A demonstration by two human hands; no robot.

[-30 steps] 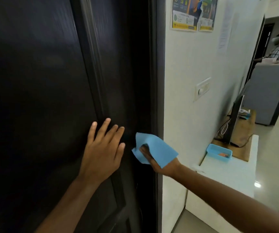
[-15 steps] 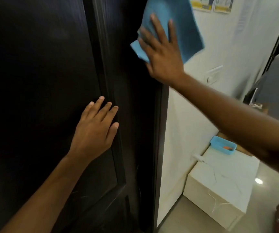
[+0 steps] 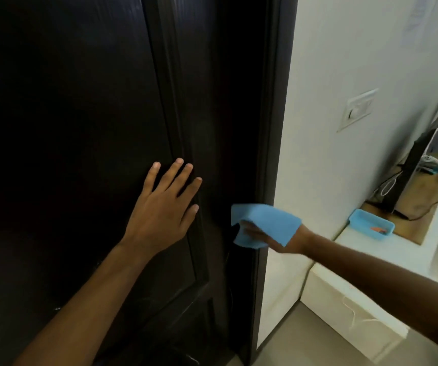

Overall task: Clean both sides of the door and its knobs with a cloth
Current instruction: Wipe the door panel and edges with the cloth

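Left hand [image 3: 159, 212]: fingers [image 3: 171, 175] straight and spread wide, laid flat against the dark door [image 3: 67, 128]; nothing is held. The fingertips are set on and beside the raised vertical moulding [image 3: 170, 101] of the door panel.

Right hand [image 3: 278, 237]: largely covered by a blue cloth [image 3: 268, 223]; the fingers are curled round the cloth and grip it. The cloth is bunched, draped over the back of the hand, and is pressed to the door's right-hand stile, close to the door edge [image 3: 265, 154]. The cloth lies to the right of the left fingers and slightly lower, a short gap of bare door between the two. No knob can be made out in the dark area around the cloth.

Beyond the right fingers, to the right: a white wall [image 3: 344, 75] with a switch plate [image 3: 358, 109] set higher than the hand. Lower right of the fingers: a white table [image 3: 371, 260], on which a blue tray [image 3: 371, 224] is placed near its far end; a small orange item is seen inside the tray, too small to identify. Past the tray: a wooden board [image 3: 429, 215] carrying a dark flat screen [image 3: 410, 167] on edge, with cables beside it.
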